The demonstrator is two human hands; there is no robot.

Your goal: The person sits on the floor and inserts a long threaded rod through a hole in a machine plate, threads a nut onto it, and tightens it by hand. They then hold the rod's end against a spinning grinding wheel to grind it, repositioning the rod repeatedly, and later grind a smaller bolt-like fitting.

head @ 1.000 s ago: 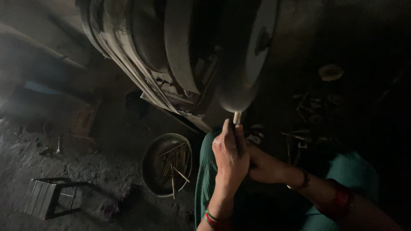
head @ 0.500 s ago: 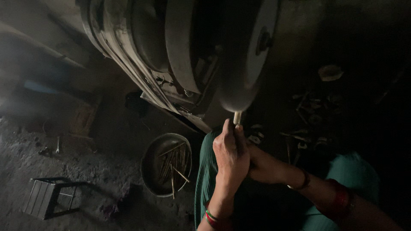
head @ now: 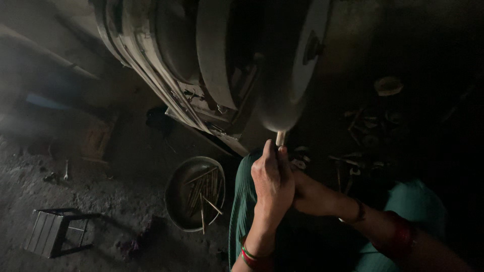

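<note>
Pressing pale rod (head: 280, 137) against smooth wheel (head: 295, 70)

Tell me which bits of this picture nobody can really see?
Head view only:
- Right hand: mostly covered by the left hand.
- Stick: only its tip shows; both hands wrap the rest.
- Where the stick meets the wheel: too dark to tell whether they touch.
- Small parts on the floor at right: lost in shadow.
- Wheel: top cut off by the picture's edge.
- Rods in the pan: too dim to count.
</note>
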